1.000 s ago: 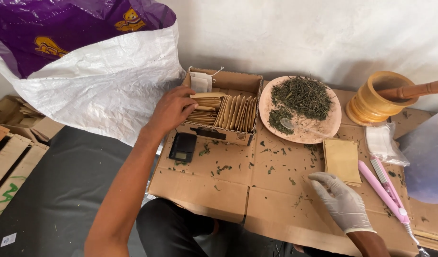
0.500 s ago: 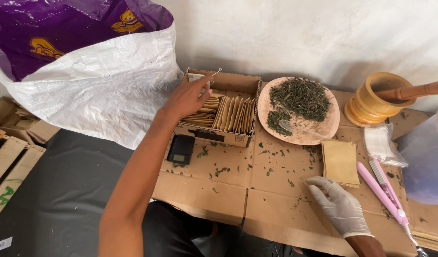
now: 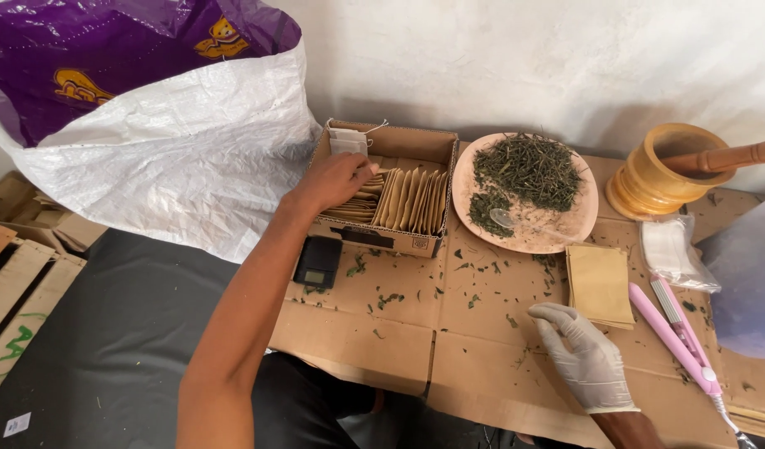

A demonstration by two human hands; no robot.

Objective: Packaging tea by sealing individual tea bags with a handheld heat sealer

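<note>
The left hand (image 3: 336, 179) reaches into the box (image 3: 415, 146), its fingers curled down onto the brown packets (image 3: 407, 199) at the box's left end, though whether they grip one cannot be told; the gloved right hand (image 3: 586, 359) lies flat, fingers spread, on the cardboard (image 3: 399, 333), just below the stack of packets (image 3: 599, 284); a plate of dried leaves (image 3: 525, 193) sits beside the box.

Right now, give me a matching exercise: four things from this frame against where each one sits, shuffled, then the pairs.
Things:
1. left hand
2. right hand
3. scale
4. pestle

Places:
A. in the mortar
B. flat on the cardboard, below the pouch stack
C. in the box of pouches
D. in front of the box

Pairs: 1-C, 2-B, 3-D, 4-A
</note>
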